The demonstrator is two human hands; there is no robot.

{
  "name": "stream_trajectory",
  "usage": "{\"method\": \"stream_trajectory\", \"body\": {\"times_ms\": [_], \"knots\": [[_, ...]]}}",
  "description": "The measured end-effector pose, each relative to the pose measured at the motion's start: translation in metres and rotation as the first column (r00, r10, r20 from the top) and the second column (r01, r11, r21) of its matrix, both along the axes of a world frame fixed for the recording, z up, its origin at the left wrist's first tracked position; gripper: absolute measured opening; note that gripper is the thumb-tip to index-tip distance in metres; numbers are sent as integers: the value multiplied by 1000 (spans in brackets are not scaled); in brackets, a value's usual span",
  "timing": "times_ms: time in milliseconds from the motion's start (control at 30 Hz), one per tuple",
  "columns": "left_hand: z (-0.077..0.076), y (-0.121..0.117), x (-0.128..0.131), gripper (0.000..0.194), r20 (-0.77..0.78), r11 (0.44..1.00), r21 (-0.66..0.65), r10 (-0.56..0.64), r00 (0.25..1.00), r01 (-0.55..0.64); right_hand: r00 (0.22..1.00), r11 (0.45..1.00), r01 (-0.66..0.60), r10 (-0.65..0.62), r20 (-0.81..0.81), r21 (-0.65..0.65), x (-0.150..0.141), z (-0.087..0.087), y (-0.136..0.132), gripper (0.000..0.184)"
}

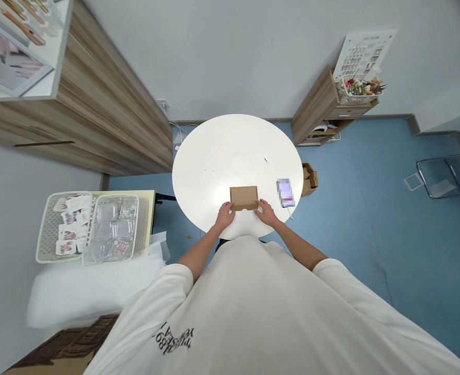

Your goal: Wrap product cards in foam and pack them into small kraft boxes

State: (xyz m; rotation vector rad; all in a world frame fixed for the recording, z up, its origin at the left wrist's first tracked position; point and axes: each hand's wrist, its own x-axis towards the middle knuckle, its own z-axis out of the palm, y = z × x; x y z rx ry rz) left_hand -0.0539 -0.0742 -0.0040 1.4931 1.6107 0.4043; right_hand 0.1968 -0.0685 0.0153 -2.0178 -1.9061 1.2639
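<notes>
My left grip and right grip pinched the near corners of a flat, rectangular, brown cardboard box. It sat on the near half of a round, white surface. I judged it light and stiff, best held by its corners, since the broad top could dent.

A cabinet fills the upper left, a framed photo near the corner. Baskets of cards and clear boxes sit at lower left. Upper right, flowers stand before a chart; a metal frame is at the right edge
</notes>
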Motion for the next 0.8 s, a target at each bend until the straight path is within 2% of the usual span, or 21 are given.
{"method": "stream_trajectory", "body": {"times_ms": [133,267,400,633,800], "knots": [[10,-1,3,60,7,1000,11,-1,1000,1,997,998,56,-54,-52,33,-5,7,1,61],[28,3,3,69,4,996,77,53,999,-53,993,984,99,-88,-83,146,-6,21,7,63],[38,15,3,59,54,985,134,105,993,-112,985,969,132,-104,-141,208,-6,30,19,61],[33,41,12,42,50,956,184,224,973,-229,967,934,215,-163,-193,285,-14,24,40,53],[25,58,12,36,20,952,178,249,968,-249,956,920,260,-202,-212,294,-19,23,50,51]]}}
